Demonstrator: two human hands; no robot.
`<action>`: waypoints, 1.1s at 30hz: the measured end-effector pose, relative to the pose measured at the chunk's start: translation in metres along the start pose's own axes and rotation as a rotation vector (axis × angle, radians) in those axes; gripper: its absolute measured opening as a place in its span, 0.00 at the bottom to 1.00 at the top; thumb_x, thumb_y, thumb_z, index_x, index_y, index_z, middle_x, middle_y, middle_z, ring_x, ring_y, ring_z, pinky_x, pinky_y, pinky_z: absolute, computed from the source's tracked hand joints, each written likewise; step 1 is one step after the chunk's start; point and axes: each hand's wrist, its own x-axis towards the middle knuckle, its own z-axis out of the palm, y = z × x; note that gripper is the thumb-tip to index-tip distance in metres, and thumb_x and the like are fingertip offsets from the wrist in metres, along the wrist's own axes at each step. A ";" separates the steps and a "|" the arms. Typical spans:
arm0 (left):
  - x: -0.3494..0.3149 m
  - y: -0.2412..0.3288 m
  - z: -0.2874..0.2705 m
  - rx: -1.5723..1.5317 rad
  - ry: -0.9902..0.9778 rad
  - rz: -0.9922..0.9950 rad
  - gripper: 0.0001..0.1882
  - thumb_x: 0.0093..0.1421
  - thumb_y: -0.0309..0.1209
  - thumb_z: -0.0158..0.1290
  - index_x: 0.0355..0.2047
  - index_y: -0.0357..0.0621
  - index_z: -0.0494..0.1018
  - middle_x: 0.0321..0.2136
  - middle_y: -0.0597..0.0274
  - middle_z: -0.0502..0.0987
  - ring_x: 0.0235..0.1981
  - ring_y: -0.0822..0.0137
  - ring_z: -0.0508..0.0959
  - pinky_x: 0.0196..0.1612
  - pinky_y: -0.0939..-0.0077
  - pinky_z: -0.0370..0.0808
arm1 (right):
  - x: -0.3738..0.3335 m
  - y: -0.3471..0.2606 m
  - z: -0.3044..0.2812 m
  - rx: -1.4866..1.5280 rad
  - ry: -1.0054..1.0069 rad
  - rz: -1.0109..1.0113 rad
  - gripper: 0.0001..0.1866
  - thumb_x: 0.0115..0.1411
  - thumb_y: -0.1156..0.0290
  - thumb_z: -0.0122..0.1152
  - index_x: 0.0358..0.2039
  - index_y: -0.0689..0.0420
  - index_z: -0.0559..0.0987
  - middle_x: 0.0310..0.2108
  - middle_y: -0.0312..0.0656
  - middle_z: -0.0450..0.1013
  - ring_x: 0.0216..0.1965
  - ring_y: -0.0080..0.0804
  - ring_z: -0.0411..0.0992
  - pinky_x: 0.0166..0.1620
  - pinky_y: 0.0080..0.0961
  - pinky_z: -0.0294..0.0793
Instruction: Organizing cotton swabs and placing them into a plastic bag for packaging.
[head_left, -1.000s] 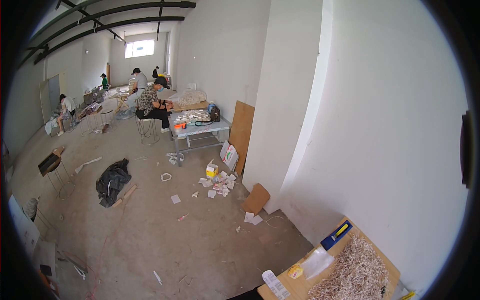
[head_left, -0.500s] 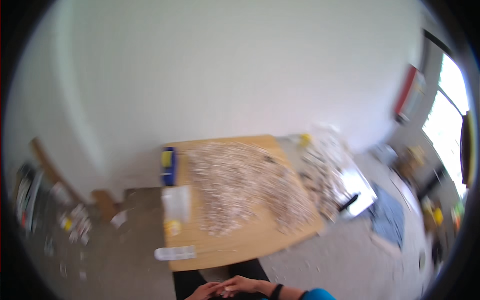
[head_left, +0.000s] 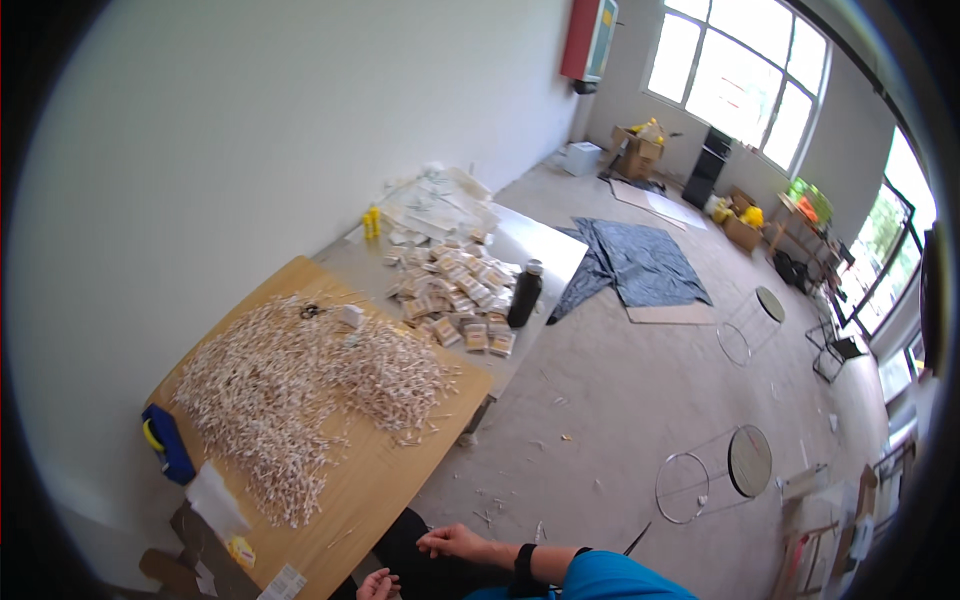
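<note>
Since half-second ago view swung right. Right hand point(head_left: 455, 541) open, empty, near counter point(head_left: 400, 470) front edge; left hand point(head_left: 378, 584) loosely curled, empty; stick pile point(head_left: 300, 385) mid-counter.

Wooden worktop point(head_left: 400, 480) carries big heap of small pale sticks point(head_left: 300, 385), blue tape dispenser point(head_left: 168, 443) at left edge, clear plastic bag point(head_left: 215, 497) near it. Grey worktop point(head_left: 545, 250) beside it carries many small packets point(head_left: 455, 290), dark bottle point(head_left: 524, 295), two yellow bottles point(head_left: 371, 222).

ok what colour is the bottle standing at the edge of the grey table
Black, with a lighter silver-grey cap: the bottle, seen in the head view.
</note>
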 end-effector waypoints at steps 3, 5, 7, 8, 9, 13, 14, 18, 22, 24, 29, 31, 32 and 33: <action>0.035 0.006 0.011 0.147 -0.025 0.065 0.17 0.69 0.33 0.49 0.55 0.39 0.71 0.44 0.58 0.79 0.40 0.69 0.79 0.45 0.77 0.76 | 0.002 0.011 -0.031 0.203 0.173 -0.066 0.18 0.68 0.59 0.56 0.51 0.56 0.80 0.42 0.31 0.79 0.34 0.15 0.73 0.37 0.15 0.71; 0.053 0.015 0.020 0.214 -0.047 0.113 0.17 0.69 0.32 0.49 0.54 0.38 0.71 0.43 0.57 0.80 0.39 0.69 0.79 0.45 0.76 0.76 | -0.002 0.010 -0.051 0.296 0.310 -0.168 0.16 0.66 0.61 0.60 0.47 0.57 0.82 0.41 0.32 0.79 0.34 0.18 0.73 0.37 0.16 0.71; 0.070 0.045 0.040 0.395 -0.086 0.150 0.17 0.69 0.31 0.48 0.54 0.37 0.71 0.43 0.55 0.80 0.41 0.66 0.80 0.47 0.73 0.76 | -0.008 0.003 -0.077 0.223 0.428 -0.111 0.16 0.65 0.60 0.61 0.46 0.58 0.82 0.39 0.33 0.79 0.35 0.18 0.74 0.37 0.17 0.71; 0.077 0.057 0.049 0.401 -0.099 0.150 0.17 0.69 0.31 0.48 0.54 0.37 0.71 0.43 0.55 0.80 0.41 0.66 0.80 0.47 0.73 0.76 | -0.009 0.003 -0.089 0.138 0.526 -0.055 0.17 0.64 0.60 0.62 0.45 0.59 0.83 0.37 0.34 0.80 0.36 0.19 0.75 0.38 0.17 0.71; 0.085 0.068 0.058 0.463 -0.125 0.171 0.16 0.69 0.31 0.47 0.54 0.37 0.71 0.43 0.55 0.80 0.42 0.66 0.79 0.47 0.73 0.76 | -0.007 0.009 -0.101 0.191 0.649 -0.180 0.15 0.61 0.61 0.66 0.41 0.59 0.84 0.34 0.35 0.80 0.34 0.20 0.74 0.38 0.19 0.72; 0.116 0.117 0.098 0.732 -0.209 0.363 0.15 0.67 0.32 0.49 0.50 0.38 0.73 0.43 0.51 0.79 0.46 0.55 0.79 0.50 0.67 0.74 | -0.001 0.015 -0.177 0.016 0.976 -0.278 0.13 0.60 0.64 0.68 0.40 0.59 0.84 0.27 0.31 0.77 0.31 0.17 0.71 0.36 0.19 0.70; 0.123 0.126 0.106 0.832 -0.230 0.416 0.14 0.66 0.32 0.51 0.49 0.38 0.74 0.44 0.50 0.79 0.46 0.51 0.78 0.51 0.65 0.74 | 0.001 0.009 -0.199 0.013 1.055 -0.273 0.12 0.60 0.65 0.67 0.39 0.60 0.84 0.26 0.31 0.76 0.30 0.17 0.71 0.36 0.19 0.70; 0.178 0.119 0.116 1.005 -0.286 0.702 0.19 0.61 0.34 0.55 0.51 0.42 0.73 0.50 0.51 0.75 0.52 0.48 0.73 0.57 0.59 0.69 | 0.010 -0.020 -0.289 -0.084 1.265 -0.301 0.10 0.58 0.68 0.68 0.35 0.61 0.83 0.24 0.33 0.76 0.28 0.19 0.72 0.35 0.19 0.71; 0.210 0.120 0.122 1.348 -0.287 0.981 0.24 0.56 0.37 0.58 0.54 0.47 0.70 0.58 0.58 0.68 0.60 0.52 0.65 0.61 0.56 0.64 | 0.025 -0.061 -0.373 -0.181 1.450 -0.397 0.08 0.57 0.68 0.68 0.32 0.60 0.82 0.26 0.40 0.79 0.29 0.24 0.75 0.35 0.22 0.73; 0.225 0.113 0.117 1.415 -0.300 0.976 0.26 0.56 0.37 0.58 0.54 0.48 0.70 0.60 0.60 0.67 0.62 0.54 0.63 0.62 0.55 0.63 | 0.042 -0.080 -0.414 -0.335 1.446 -0.359 0.08 0.56 0.67 0.68 0.32 0.59 0.83 0.27 0.40 0.79 0.29 0.24 0.75 0.35 0.24 0.73; 0.235 0.109 0.121 1.356 -0.308 0.977 0.22 0.56 0.37 0.58 0.52 0.47 0.72 0.60 0.66 0.67 0.61 0.57 0.64 0.61 0.56 0.64 | 0.072 -0.111 -0.525 -0.588 1.569 -0.437 0.06 0.57 0.68 0.66 0.30 0.57 0.84 0.26 0.44 0.79 0.28 0.32 0.77 0.35 0.29 0.74; 0.231 0.112 0.117 1.362 -0.271 0.977 0.21 0.57 0.37 0.57 0.51 0.47 0.73 0.60 0.67 0.67 0.61 0.58 0.64 0.61 0.56 0.63 | 0.095 -0.140 -0.545 -0.409 1.502 -0.434 0.06 0.57 0.69 0.65 0.31 0.58 0.83 0.25 0.42 0.79 0.27 0.30 0.77 0.33 0.28 0.74; 0.233 0.111 0.118 1.350 -0.279 0.993 0.20 0.57 0.38 0.57 0.49 0.47 0.74 0.60 0.68 0.67 0.61 0.59 0.64 0.61 0.57 0.63 | 0.103 -0.144 -0.558 -0.392 1.485 -0.452 0.06 0.57 0.70 0.65 0.31 0.59 0.83 0.24 0.42 0.79 0.27 0.29 0.77 0.33 0.28 0.74; 0.235 0.109 0.118 1.351 -0.276 0.968 0.20 0.57 0.38 0.57 0.49 0.47 0.74 0.60 0.68 0.67 0.61 0.59 0.64 0.61 0.57 0.63 | 0.114 -0.152 -0.564 -0.349 1.502 -0.452 0.06 0.57 0.71 0.64 0.31 0.60 0.82 0.24 0.42 0.79 0.26 0.28 0.77 0.32 0.26 0.74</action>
